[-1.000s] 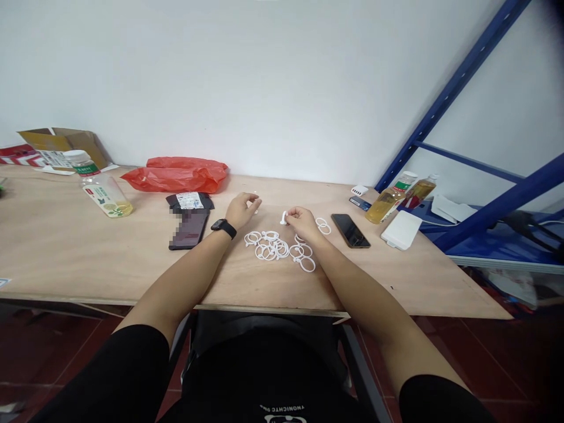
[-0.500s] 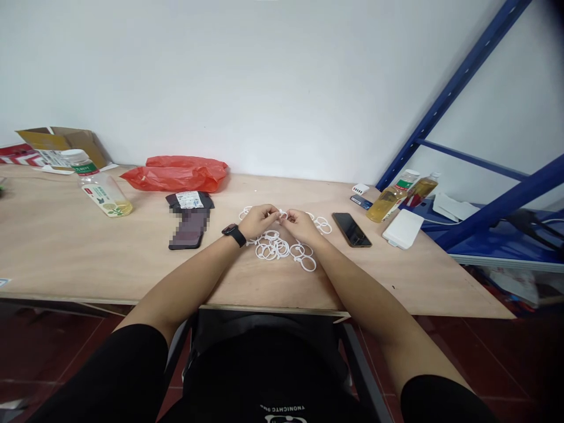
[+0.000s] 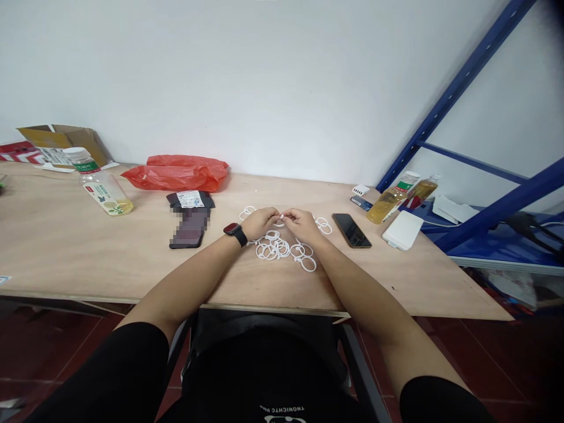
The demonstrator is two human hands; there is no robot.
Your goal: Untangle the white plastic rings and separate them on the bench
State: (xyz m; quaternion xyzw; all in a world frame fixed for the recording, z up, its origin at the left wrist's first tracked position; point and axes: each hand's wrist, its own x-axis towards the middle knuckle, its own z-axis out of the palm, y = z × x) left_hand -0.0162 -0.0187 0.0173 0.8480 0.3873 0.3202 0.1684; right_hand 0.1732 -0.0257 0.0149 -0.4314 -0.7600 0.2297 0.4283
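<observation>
Both hands meet over the middle of the table, fingertips pinched close together. My left hand [image 3: 261, 222], with a black watch [image 3: 235, 233] on its wrist, grips a small white plastic ring [image 3: 279, 223] that is mostly hidden by the fingers. My right hand [image 3: 301, 224] pinches the same ring at a small white knob near its top. Just below the hands lies a pile of white rings [image 3: 273, 247], with linked rings [image 3: 307, 262] to its right. More white rings [image 3: 324, 225] rest beyond my right hand, and others [image 3: 247, 212] behind my left hand.
Left of the hands are a dark phone-like item [image 3: 190, 229], a red plastic bag [image 3: 176, 174] and a bottle [image 3: 104, 188]. To the right lie a phone [image 3: 351, 230], a white box [image 3: 402, 230] and a tea bottle [image 3: 390, 201]. A blue metal rack [image 3: 458, 88] stands at the right.
The fingers have shifted slightly on the white ring, which now sits lower and shows less. Both hands stay nearly in place, and the pile of rings is unchanged.
</observation>
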